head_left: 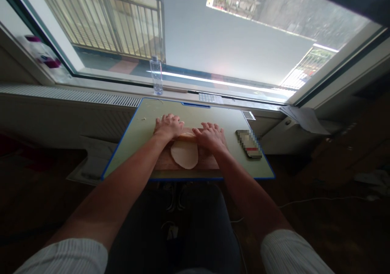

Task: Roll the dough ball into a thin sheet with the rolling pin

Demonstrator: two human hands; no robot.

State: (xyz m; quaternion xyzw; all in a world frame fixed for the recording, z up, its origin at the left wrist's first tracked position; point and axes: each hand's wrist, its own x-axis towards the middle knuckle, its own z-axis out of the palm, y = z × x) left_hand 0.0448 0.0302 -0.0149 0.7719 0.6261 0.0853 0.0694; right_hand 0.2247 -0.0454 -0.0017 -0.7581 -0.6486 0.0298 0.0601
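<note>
A flat, roughly round sheet of pale dough (184, 154) lies on a wooden board (209, 162) in front of me. Across the dough's far part runs a wooden rolling pin (187, 137); only its middle shows between my hands. My left hand (168, 127) bears on the pin's left end, fingers bent over it and pointing away from me. At the right end, my right hand (211, 137) holds the pin in the same way. Both palms hide the pin's ends.
The board rests on a small light-green table (134, 144) with a blue rim. A blurred-out phone (249, 144) lies on its right side. A clear bottle (156, 77) stands on the windowsill beyond. Papers (304, 119) lie to the right, and a cable (319, 198) crosses the floor.
</note>
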